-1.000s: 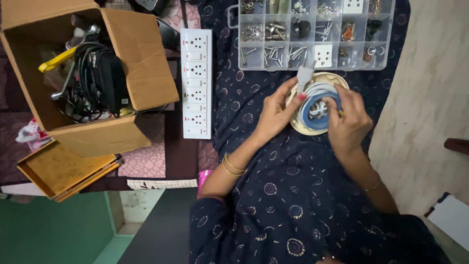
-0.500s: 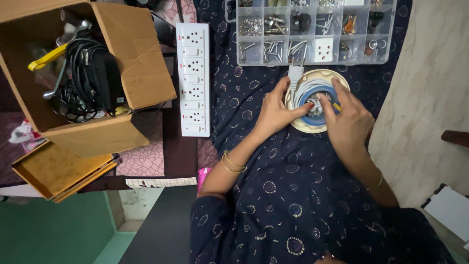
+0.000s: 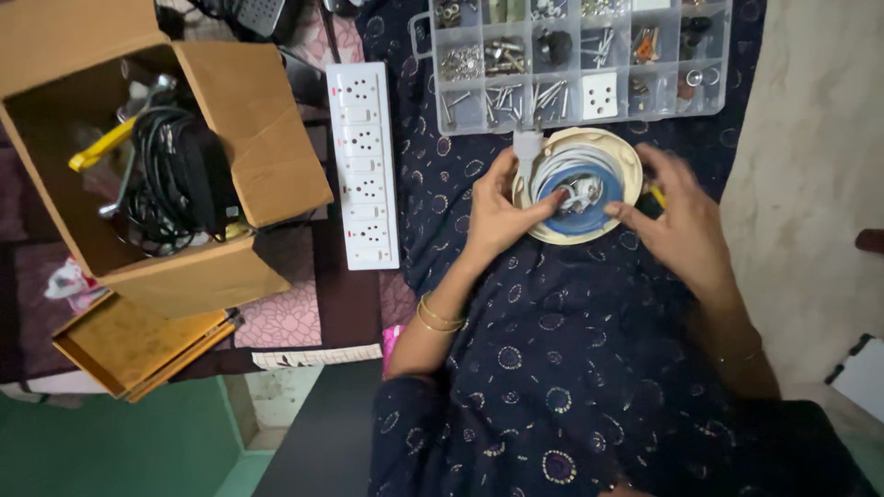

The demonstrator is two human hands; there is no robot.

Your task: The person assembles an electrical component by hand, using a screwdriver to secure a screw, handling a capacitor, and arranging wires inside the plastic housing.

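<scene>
Both: left hand [image 3: 497, 210] and right hand [image 3: 681, 225] grip the round cream casing [image 3: 626, 156].

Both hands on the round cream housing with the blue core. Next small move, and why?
Probably steady the round cream housing with the right hand and work the left hand fingertip at the blue core. Both hands already grip the rim, the left fingers reach into the white wire coil, and the metal part sits exposed at the centre.

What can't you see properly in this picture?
Head view:
- Small metal part inside the round cream case with coiled white cable: too small to identify.
- Right hand: motion-blurred; a yellow object behind it is mostly hidden.
- Clear plastic compartment box: top cut off by the edge.
- Brown cardboard box: contents tangled, shadowed.
</scene>
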